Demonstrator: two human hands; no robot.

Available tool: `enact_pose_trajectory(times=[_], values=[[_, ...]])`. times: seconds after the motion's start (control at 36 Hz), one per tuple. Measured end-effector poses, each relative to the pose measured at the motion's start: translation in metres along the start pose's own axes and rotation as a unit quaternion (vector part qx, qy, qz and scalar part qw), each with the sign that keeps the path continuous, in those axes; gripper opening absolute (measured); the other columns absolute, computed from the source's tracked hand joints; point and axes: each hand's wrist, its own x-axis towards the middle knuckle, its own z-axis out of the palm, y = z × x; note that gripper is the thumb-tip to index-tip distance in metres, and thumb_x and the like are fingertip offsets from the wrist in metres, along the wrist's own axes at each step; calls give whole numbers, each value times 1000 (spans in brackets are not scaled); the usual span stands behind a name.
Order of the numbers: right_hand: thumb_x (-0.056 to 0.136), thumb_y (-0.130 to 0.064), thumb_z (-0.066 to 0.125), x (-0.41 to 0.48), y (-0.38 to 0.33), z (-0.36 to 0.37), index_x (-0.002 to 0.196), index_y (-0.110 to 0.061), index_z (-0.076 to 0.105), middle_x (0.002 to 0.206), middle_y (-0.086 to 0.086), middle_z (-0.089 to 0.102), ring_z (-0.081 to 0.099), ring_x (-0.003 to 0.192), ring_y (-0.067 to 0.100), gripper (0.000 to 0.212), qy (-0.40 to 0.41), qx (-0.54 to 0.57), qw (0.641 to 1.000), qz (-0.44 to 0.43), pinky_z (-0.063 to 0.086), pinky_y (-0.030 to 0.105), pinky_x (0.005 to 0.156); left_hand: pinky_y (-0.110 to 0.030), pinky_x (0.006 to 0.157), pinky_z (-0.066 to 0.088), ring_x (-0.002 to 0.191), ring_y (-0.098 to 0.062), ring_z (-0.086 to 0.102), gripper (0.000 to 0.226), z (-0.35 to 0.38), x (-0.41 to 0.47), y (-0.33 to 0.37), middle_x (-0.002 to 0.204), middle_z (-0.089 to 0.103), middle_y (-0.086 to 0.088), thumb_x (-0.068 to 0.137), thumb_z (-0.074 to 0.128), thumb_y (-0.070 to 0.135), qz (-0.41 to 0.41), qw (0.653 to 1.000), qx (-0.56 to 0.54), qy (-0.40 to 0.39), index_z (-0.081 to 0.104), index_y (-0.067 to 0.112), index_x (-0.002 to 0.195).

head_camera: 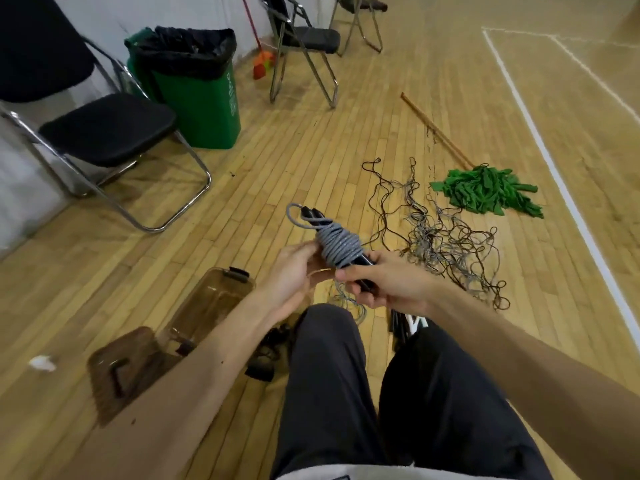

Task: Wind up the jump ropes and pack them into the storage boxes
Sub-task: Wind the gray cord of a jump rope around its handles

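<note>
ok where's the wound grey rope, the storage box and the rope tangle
wound grey rope (337, 245): head view, grey coils
storage box (204, 303): head view, clear side wall
rope tangle (446, 237): head view, tangle's middle

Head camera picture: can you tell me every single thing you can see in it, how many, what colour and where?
wound jump rope: one, grey cord on black handles, held in both hands, centre
loose ropes: a tangle, grey and brown, on the floor to the right
storage boxes: two, clear brownish, on the floor at lower left
mop: one, green head with a wooden stick, lying on the floor at right
bin: one, green with a black bag, upper left
folding chairs: three, black seats, along the back
broom: one, orange, by the wall
paper scrap: one, white, far left
left hand: holds the coil
right hand: grips the handles
legs: two, dark trousers, bottom
</note>
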Motion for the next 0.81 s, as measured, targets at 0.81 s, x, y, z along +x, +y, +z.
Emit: enact_pose_trajectory(times=[0.81], values=[[100,-23,60,446,276,-23,127,-13,53,123,10,62,61,112,27,29,-104,-632,761,101,40,29,72,-47,105,48,114,-25,61,44,-208,240,-348,121,67,-4,98,61,41,-365,880,-14,305,56,20,135]])
